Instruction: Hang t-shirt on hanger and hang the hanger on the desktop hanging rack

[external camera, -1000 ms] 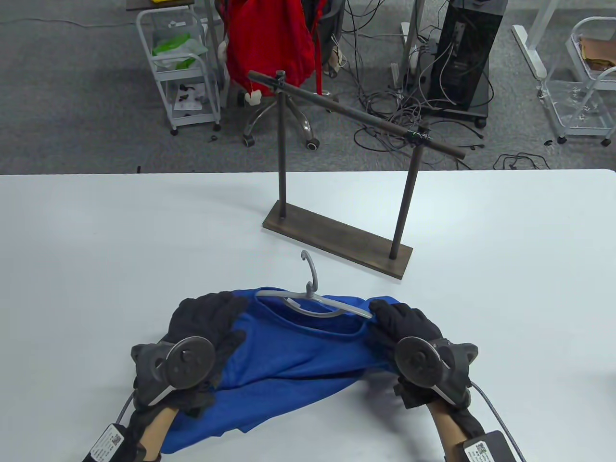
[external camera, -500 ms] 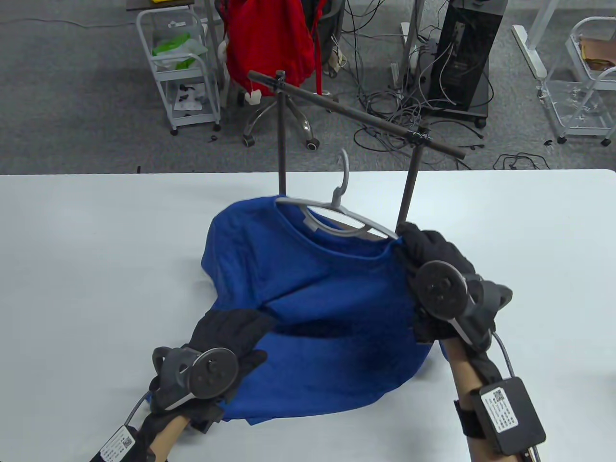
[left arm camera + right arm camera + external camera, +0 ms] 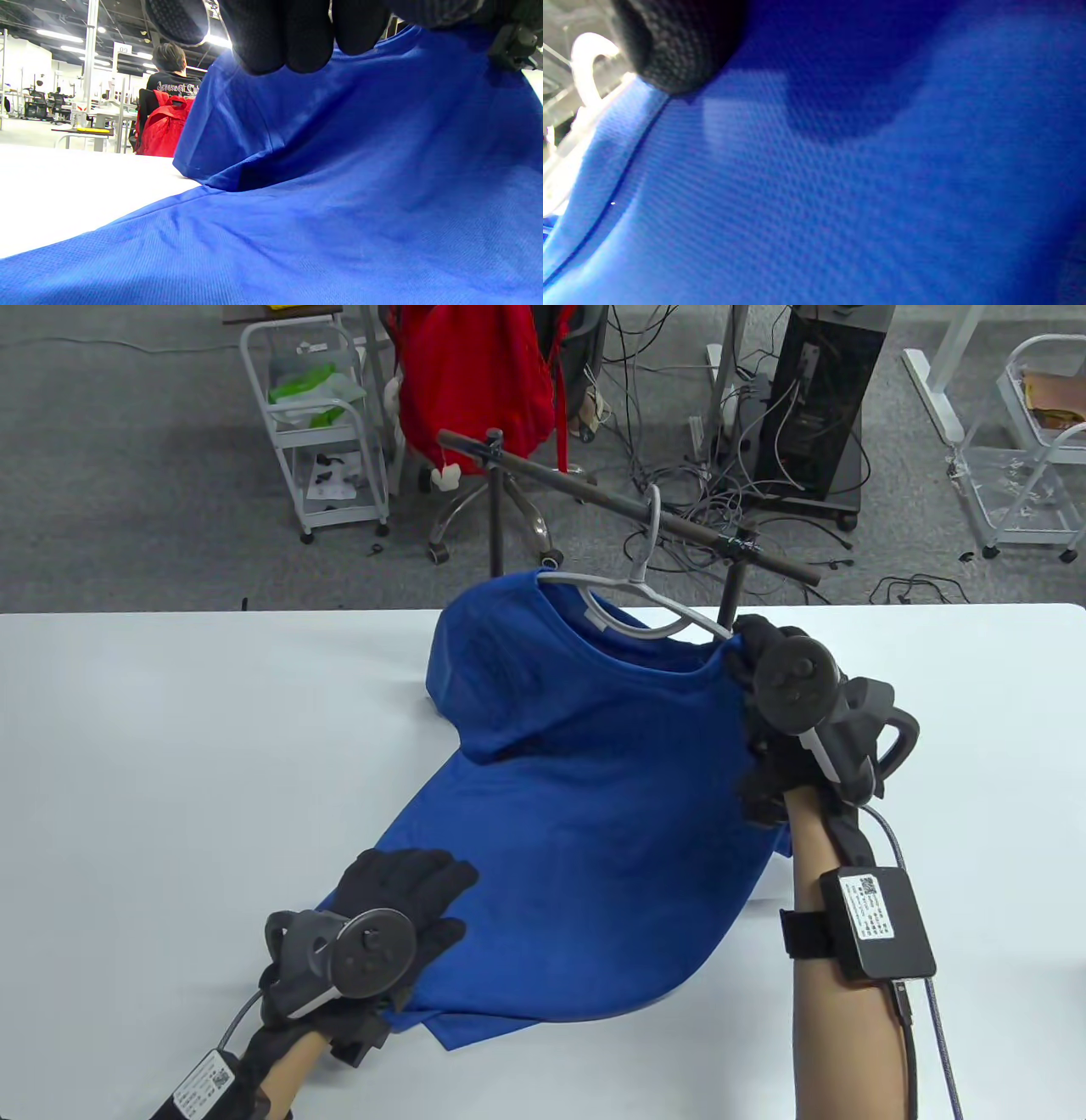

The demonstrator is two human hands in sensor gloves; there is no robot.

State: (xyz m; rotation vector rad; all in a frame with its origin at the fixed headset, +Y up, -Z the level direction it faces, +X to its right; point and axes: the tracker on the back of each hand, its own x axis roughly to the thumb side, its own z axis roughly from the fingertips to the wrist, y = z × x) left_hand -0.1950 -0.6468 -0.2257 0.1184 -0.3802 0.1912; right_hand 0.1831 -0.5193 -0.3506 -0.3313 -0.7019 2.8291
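Shirt (image 3: pixel 594 780) on hanger (image 3: pixel 632 598), hook at the rail (image 3: pixel 628 509).
Right hand (image 3: pixel 768 704) gripping hanger's end through cloth; left hand (image 3: pixel 399 899) flat on the hem, fingers loose. Risk: hem dragging on table (image 3: pixel 170 729), tilting hanger, hook missing rail; cannot tell if hooked yet.

The blue t-shirt (image 3: pixel 594 780) hides your rack's base and most of both posts — only the top bar (image 3: pixel 628 509) shows clear. You can't tell whether the hanger hook (image 3: pixel 652 527) sits on that bar. Your right hand's fingers (image 3: pixel 747 645) are buried behind cloth and tracker — the right wrist view is blurred.
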